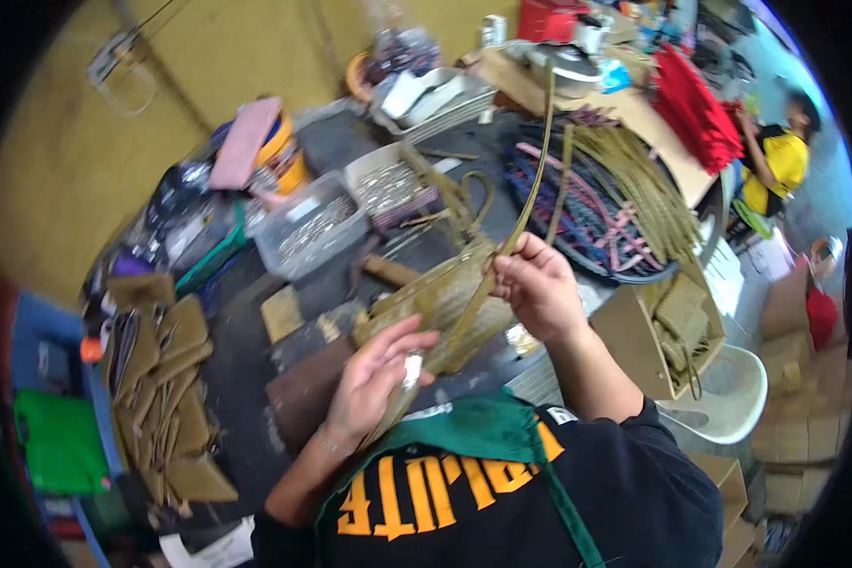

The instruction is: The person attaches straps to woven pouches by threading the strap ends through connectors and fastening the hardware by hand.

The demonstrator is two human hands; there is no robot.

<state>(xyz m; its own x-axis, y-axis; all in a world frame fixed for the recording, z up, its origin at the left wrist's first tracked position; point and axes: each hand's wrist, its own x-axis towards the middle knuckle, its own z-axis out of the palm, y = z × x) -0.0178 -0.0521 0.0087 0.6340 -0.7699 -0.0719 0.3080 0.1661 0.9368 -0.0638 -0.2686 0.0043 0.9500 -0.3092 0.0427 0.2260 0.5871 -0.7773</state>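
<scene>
An olive woven bag (459,293) lies before me on the dark work table. A long olive strap (538,175) rises from it, and my right hand (538,282) pinches the strap above the bag. My left hand (381,377) is at the bag's near left side, with its fingers spread; a small shiny object (412,369) shows beside its fingers, too unclear to name. Behind the bag stand a clear plastic box (308,227) and a white box (385,185), both with small metal parts.
Folded olive pieces (166,379) are piled at the left. A round tray (625,275) of coloured straps stands at the back right, near a cardboard box (634,341) and a white stool (743,407). Another person (776,161) in yellow is at the far right.
</scene>
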